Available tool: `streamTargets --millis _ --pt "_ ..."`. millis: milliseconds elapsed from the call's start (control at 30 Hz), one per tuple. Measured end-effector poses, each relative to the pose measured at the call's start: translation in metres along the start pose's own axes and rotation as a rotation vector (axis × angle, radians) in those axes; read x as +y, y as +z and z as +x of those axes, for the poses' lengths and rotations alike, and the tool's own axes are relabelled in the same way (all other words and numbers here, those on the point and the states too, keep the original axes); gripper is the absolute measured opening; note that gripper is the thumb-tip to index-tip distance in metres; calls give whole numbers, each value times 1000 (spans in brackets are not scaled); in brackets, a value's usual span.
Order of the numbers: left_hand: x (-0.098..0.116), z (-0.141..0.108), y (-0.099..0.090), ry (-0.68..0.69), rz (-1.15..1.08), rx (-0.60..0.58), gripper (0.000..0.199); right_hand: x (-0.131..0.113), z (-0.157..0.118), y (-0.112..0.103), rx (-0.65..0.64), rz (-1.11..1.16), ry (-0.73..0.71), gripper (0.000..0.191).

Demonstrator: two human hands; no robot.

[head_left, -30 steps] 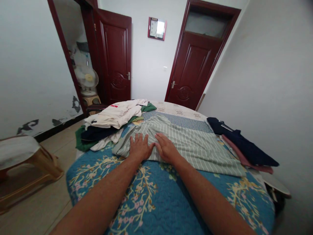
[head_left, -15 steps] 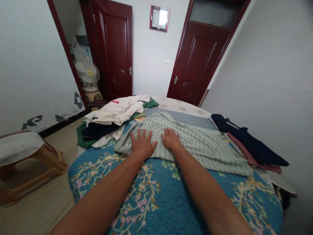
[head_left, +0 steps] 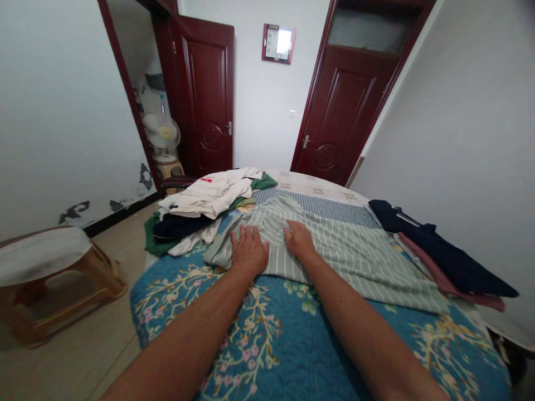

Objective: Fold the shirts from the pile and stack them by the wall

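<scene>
Striped green garment lies on the blue floral cover, long axis left to right, right end slanting towards my viewpoint. Some of its left half is hidden; forearms cut off below. Grip: left hand flat on the garment, fingers apart; right hand beside it, fingers partly curled; whether pinching fabric, I cannot tell.

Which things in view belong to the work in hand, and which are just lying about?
Work in hand, apparently:
striped garment, spread out
left hand and right hand, both on it
floral cover beneath

Lying about, untouched (the clothes may be related):
clothes pile, left
navy garment on a pink garment, right
stool
fan
</scene>
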State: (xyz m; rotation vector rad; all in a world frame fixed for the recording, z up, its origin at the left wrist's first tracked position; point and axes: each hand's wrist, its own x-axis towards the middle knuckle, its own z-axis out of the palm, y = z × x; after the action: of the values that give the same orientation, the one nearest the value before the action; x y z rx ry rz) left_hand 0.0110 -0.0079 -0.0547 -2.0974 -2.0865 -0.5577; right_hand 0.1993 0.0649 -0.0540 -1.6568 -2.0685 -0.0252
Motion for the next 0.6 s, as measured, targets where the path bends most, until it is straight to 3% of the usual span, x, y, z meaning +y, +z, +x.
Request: streamTargets --millis 167,300,400,600 --pt "0 0 1 -3 -25 -37 72 -32 30 4 -55 -56 -52 47" --pt "-1 -1 2 -8 -28 -34 73 -47 48 15 -121 -122 20 37" --pt "-1 -1 3 -28 -30 -39 74 -43 56 25 -153 -116 103 33" --pt "1 0 1 -62 -16 -90 85 -26 68 34 -78 -48 335 36"
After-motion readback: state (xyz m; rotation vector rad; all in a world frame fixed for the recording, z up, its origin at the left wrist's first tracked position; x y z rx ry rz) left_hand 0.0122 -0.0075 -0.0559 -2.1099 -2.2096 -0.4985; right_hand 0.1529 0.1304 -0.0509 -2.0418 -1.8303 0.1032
